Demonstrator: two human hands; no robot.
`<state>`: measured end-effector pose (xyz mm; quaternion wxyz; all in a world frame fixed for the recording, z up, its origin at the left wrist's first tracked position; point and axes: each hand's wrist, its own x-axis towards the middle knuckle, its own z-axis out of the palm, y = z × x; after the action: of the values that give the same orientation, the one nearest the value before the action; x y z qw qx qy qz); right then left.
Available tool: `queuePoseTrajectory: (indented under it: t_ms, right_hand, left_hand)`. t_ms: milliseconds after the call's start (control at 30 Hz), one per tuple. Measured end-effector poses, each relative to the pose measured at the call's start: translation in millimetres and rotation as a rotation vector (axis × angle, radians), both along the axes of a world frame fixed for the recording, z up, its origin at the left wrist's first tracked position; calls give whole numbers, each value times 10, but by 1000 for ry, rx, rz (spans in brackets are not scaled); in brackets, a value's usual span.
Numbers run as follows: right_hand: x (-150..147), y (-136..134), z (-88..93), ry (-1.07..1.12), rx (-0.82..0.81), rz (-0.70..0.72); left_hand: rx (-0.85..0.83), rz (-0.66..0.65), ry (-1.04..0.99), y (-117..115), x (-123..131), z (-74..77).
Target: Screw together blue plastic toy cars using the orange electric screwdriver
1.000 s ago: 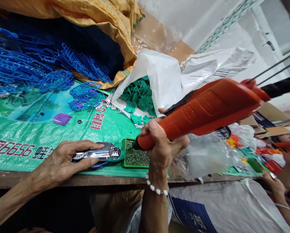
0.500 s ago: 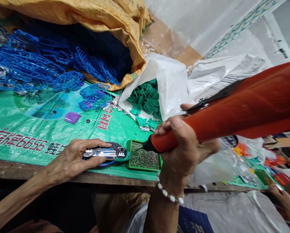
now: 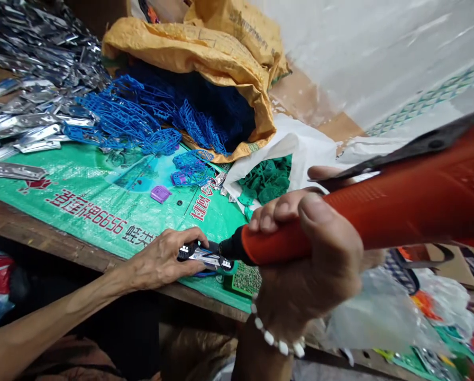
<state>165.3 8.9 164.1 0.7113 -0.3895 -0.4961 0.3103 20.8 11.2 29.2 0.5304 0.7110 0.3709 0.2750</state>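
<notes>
My left hand point(image 3: 163, 262) presses a small silver and green toy piece point(image 3: 207, 257) down on the green mat point(image 3: 102, 201) near the table's front edge. My right hand point(image 3: 312, 264) is wrapped round a large orange electric screwdriver point(image 3: 380, 206). Its black tip sits on the toy piece. A green tray of small screws point(image 3: 247, 278) lies just right of the piece, partly hidden by the tool.
A yellow sack point(image 3: 205, 53) spills blue plastic frames point(image 3: 142, 116) at the back. Silver parts point(image 3: 30, 79) are heaped at the far left. A white bag of green pieces point(image 3: 266, 180) lies behind the tool. A purple part point(image 3: 160, 193) rests on the mat.
The screwdriver tip has moved left from the screw tray onto the toy piece. The view has swung left, which brings the silver heap into sight.
</notes>
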Motion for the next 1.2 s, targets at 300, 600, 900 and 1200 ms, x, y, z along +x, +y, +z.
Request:
queuePoseTrajectory:
  t_ms: [300, 600, 900, 1200]
  right_hand:
    - [-28, 20, -11, -19, -13, -30]
    - [-24, 9, -76, -36, -36, -55]
    - [-12, 9, -108, 28, -19, 80]
    - [2, 59, -156, 27, -53, 174]
  left_hand:
    - [17, 19, -36, -20, 38, 2]
    - [19, 6, -24, -15, 24, 0]
    - [14, -9, -75, -1, 34, 18]
    - [0, -4, -75, -7, 11, 4]
